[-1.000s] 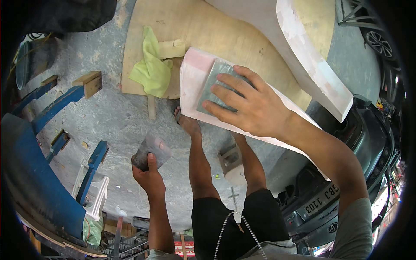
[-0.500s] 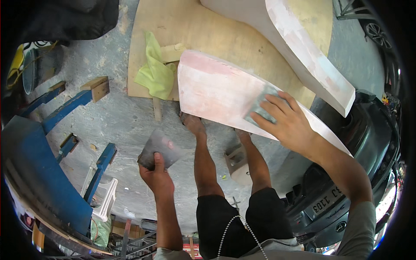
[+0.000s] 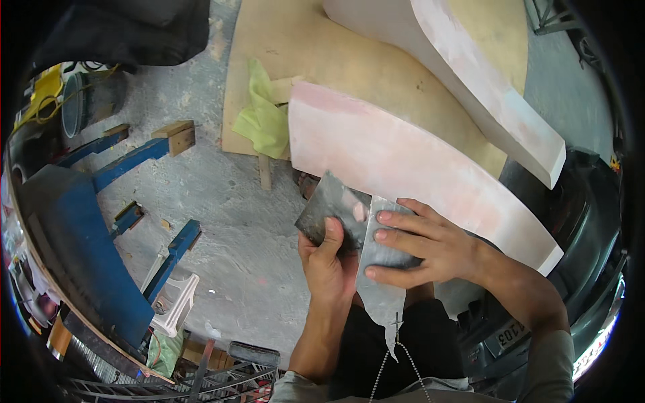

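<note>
Pinkish-white filler coats the long curved panel (image 3: 403,161), the landmark here. At its near edge, the left hand (image 3: 328,258) is clamped on a dark metal plate (image 3: 316,211), thumb above, a lump of pink paste (image 3: 355,205) lying on the plate. Immediately right of this, also at the panel's near edge, the right hand (image 3: 430,245) grips a grey metal sheet (image 3: 386,245), fingers spread across its face; the sheet's left edge meets or overlaps the plate, which of the two cannot be told. Beyond the panel: a second curved piece (image 3: 463,74) and a plywood board (image 3: 282,40). Against its left end: a yellow-green cloth (image 3: 262,121). Right of and nearer than the panel: a dark car (image 3: 578,215), whose licence plate (image 3: 507,334) carries dark characters, partly legible, the remainder hidden by the right forearm.
</note>
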`<state>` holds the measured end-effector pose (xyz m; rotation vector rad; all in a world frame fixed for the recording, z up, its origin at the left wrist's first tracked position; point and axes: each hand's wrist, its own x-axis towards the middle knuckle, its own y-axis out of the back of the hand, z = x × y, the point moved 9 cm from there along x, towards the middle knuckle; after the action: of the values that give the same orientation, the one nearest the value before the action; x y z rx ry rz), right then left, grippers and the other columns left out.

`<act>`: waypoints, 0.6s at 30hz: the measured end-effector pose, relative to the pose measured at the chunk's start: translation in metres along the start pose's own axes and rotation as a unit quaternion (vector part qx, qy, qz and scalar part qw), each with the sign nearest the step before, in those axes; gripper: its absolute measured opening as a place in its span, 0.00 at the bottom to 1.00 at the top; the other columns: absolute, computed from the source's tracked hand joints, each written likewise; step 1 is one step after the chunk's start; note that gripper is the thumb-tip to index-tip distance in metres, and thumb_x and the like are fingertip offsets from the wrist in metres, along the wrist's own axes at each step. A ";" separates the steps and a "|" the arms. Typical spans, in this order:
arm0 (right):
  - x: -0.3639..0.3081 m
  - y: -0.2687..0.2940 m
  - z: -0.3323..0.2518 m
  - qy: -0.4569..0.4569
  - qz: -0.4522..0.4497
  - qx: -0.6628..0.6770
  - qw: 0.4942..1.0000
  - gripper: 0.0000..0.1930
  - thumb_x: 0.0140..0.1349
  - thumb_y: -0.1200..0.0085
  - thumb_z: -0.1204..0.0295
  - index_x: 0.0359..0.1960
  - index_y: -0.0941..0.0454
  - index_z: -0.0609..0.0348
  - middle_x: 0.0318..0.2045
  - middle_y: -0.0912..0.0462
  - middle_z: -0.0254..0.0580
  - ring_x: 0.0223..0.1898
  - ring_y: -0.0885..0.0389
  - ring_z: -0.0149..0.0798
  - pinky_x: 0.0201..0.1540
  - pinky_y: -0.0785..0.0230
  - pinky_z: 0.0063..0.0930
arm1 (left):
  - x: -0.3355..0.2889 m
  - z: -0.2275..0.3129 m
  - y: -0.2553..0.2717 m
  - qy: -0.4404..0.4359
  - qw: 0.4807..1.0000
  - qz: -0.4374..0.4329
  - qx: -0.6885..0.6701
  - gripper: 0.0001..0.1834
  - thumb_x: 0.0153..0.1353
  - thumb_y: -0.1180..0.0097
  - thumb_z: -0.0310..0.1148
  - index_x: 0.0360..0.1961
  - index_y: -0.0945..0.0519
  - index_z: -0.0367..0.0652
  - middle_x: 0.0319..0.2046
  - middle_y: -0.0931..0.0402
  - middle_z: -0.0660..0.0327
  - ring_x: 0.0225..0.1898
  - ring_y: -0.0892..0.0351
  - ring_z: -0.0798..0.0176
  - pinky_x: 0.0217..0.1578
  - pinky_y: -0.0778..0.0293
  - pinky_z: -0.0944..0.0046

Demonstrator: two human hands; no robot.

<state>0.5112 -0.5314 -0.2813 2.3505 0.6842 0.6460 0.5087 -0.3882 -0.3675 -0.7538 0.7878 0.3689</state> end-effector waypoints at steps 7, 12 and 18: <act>0.044 -0.008 0.072 -0.080 -0.127 -0.214 0.965 0.22 0.57 0.43 0.73 0.55 0.19 0.36 0.57 0.23 0.40 0.67 0.30 0.47 0.71 0.42 0.54 | -0.010 0.092 0.077 -0.102 0.992 -0.028 -0.061 0.20 0.67 0.41 0.26 0.60 0.25 0.47 0.49 0.19 0.60 0.49 0.18 0.65 0.46 0.19 0.61; 0.102 -0.033 0.096 0.019 -0.092 -0.285 0.954 0.17 0.58 0.45 0.70 0.50 0.20 0.45 0.49 0.21 0.32 0.64 0.29 0.36 0.73 0.46 0.49 | 0.011 0.102 0.105 -0.125 0.992 0.022 0.017 0.24 0.67 0.41 0.26 0.64 0.28 0.43 0.59 0.24 0.58 0.58 0.23 0.61 0.59 0.25 0.58; 0.119 -0.058 0.097 0.128 -0.123 -0.320 0.931 0.14 0.57 0.44 0.70 0.45 0.20 0.49 0.39 0.23 0.30 0.52 0.24 0.34 0.70 0.42 0.47 | 0.016 0.084 0.112 -0.103 0.993 0.024 0.052 0.23 0.66 0.37 0.29 0.60 0.28 0.39 0.54 0.22 0.56 0.55 0.22 0.58 0.59 0.26 0.54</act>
<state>0.6389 -0.4590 -0.3548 1.5682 0.7307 0.9091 0.4989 -0.2494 -0.3924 -0.5898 0.6260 0.4376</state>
